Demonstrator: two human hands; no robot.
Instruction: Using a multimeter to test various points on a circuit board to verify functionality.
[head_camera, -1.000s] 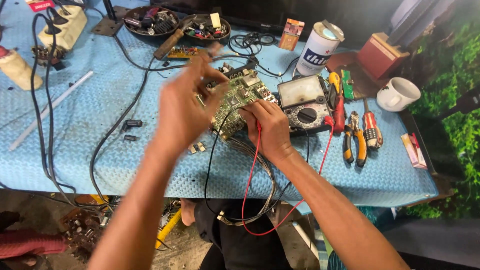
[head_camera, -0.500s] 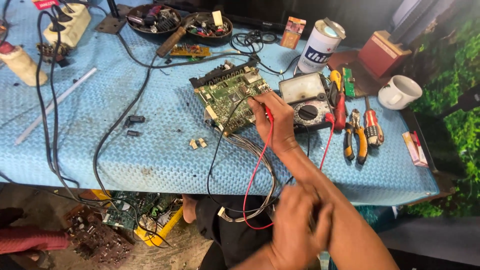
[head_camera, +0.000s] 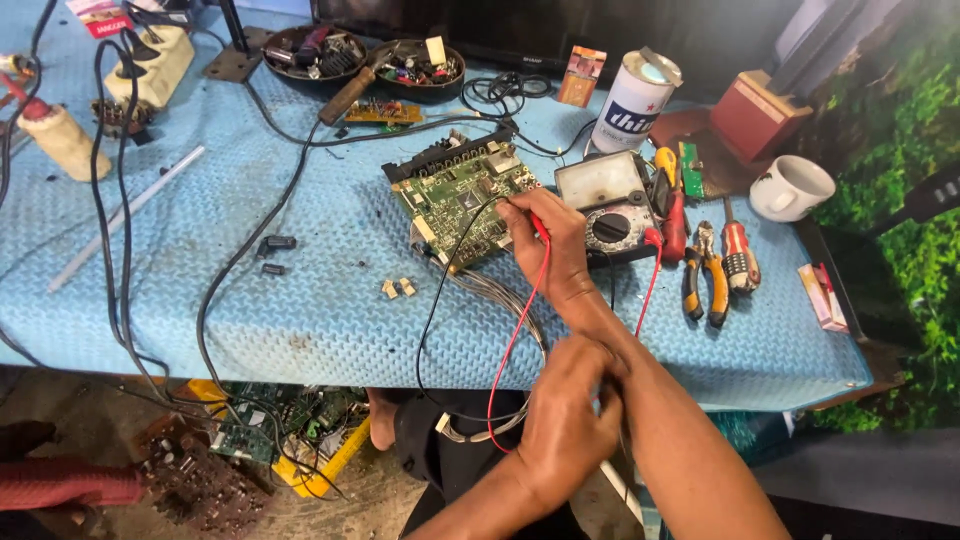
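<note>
- Green circuit board (head_camera: 462, 200): laid on the blue-covered worktop (head_camera: 320, 310), just left of the analogue multimeter (head_camera: 608, 205).
- Right hand (head_camera: 545, 240): closed around the red probe (head_camera: 538, 228), with the tip set at the board's right edge.
- Left hand (head_camera: 565, 420): clenched low beside the right forearm, below the worktop edge; what is gripped cannot be told.
- Red lead (head_camera: 512, 345) and black lead (head_camera: 430, 320): draped over the front edge.
- Pliers (head_camera: 704, 272), screwdrivers (head_camera: 740, 255), white cup (head_camera: 790, 188), tin can (head_camera: 636, 100): set to the right.
- Two small loose parts (head_camera: 397, 288): found in front of the board.
</note>
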